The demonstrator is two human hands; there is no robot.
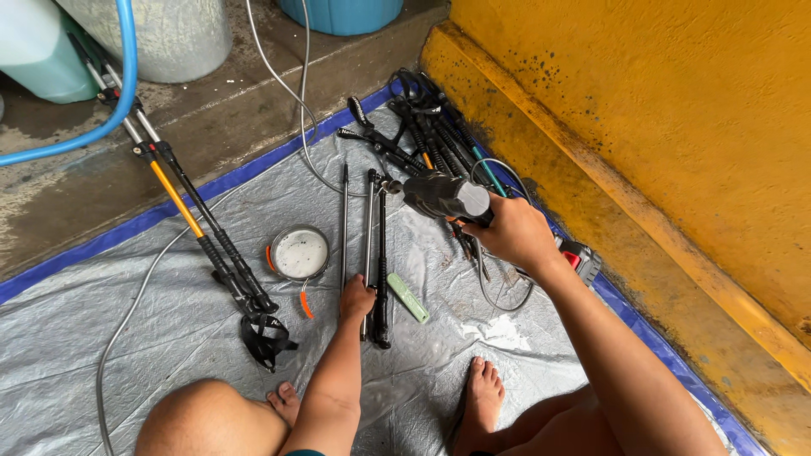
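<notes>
Squatting on the grey tarpaulin, I have my right hand wrapped tight around the grip of a dark cordless power tool, its nose pointed at the top ends of the black pole sections that lie near the middle of the sheet. My left hand is closed over those sections lower down, pinning them flat against the tarpaulin. I judge the step in hand to be working on the upper joint of these sections with the tool; the next move would call for keeping the nose square on that joint while the left hand stops the tubes from rolling. Just left of my left hand sits a round tin with a pale inside, and just right of it a small green bar. A pair of orange-and-black trekking poles runs across the sheet's left part, and a heap of black poles lies by its far edge, against the yellow wall.
</notes>
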